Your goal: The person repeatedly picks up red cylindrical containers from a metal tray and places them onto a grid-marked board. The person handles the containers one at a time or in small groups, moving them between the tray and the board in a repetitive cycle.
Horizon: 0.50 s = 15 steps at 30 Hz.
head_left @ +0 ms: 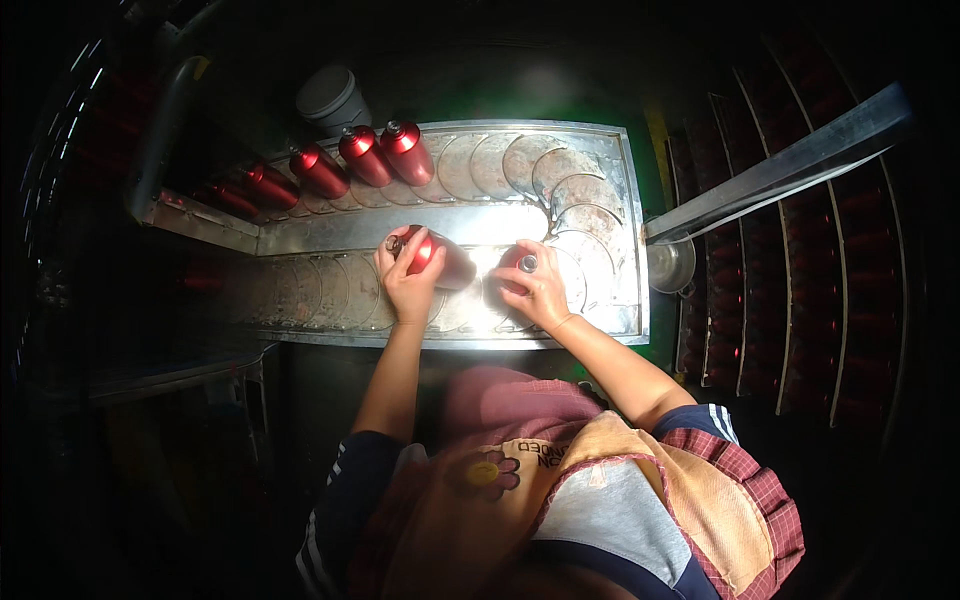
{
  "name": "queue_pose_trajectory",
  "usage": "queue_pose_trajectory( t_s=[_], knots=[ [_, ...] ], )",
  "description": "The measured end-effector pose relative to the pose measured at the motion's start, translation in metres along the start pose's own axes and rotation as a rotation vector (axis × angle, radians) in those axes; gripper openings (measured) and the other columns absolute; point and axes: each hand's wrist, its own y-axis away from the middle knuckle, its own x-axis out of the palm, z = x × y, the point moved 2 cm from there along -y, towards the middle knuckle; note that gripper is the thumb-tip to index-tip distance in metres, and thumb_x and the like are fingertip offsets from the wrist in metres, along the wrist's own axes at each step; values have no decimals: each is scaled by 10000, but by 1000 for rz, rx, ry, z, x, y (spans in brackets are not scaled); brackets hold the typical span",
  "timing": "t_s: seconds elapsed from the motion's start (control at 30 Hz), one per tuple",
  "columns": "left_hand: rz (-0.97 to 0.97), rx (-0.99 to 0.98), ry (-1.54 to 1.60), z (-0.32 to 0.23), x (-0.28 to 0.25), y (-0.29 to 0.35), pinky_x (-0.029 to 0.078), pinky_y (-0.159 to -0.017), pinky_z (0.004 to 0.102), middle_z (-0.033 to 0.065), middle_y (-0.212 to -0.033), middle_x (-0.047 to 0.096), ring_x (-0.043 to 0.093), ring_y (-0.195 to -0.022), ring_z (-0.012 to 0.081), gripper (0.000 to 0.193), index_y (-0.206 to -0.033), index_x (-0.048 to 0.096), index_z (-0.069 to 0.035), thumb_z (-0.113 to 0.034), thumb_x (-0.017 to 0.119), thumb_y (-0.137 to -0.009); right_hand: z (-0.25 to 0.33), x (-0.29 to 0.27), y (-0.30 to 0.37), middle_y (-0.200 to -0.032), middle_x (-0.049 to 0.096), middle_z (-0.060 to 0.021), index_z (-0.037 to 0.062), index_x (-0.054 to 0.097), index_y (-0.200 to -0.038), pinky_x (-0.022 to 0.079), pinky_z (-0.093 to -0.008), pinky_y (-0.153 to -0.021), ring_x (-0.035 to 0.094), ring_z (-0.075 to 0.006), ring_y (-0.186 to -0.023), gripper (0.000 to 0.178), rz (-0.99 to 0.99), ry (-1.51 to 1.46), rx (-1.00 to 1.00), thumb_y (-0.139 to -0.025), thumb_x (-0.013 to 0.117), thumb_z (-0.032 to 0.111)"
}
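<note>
My left hand (pixel 408 288) is wrapped round the upper part of a shiny red metal bottle (pixel 458 268), which leans with its narrow neck to the left. To the right of it, my right hand (pixel 540 296) grips a second red bottle (pixel 510 268) by its shoulder, the fingers curled about its silver neck. Much of this second bottle is hidden by the hand and strong glare. Both are over the near lane of a conveyor (pixel 600 190) of overlapping crescent plates, which bends round at the right end.
Several red bottles (pixel 407 155) stand in a row on the conveyor's far lane. Behind them is a white lidded bucket (pixel 330 97). A metal bar (pixel 780 170) slants out from the right edge. Racks (pixel 788 240) with many red bottles stand at the right, in shadow.
</note>
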Motion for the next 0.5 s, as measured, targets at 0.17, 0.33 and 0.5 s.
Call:
queue_pose_trajectory(
  t_s=[0.17, 0.33, 0.5],
  knots=[
    [-16, 152, 104, 2, 72, -95, 457, -954, 384, 68, -1182, 634, 546, -1096, 283, 402, -1053, 774, -163, -107, 853, -663, -3, -10, 18, -1418, 429, -190, 281, 772, -1062, 388, -493, -1083, 374, -434, -1321, 430, 118, 61, -39, -674, 772, 94],
    [221, 35, -44, 44, 177, -126, 436, -1026, 388, 53, -1303, 583, 508, -1204, 299, 338, -1036, 785, -210, -161, 823, -704, -14, -40, 48, -1522, 324, -202, 296, 735, -1174, 294, -511, -1144, 325, -425, -1330, 514, 131, -40, 34, -704, 770, 90],
    [362, 55, -243, 72, 208, -142, 419, -1048, 448, 173, -1427, 497, 488, -1231, 374, 441, -1177, 739, -232, -201, 818, -744, -40, -89, 70, -1511, 366, -231, 258, 743, -1163, 296, -473, -1148, 337, -426, -1373, 425, -52, -151, -32, -775, 718, 86]
  ],
)
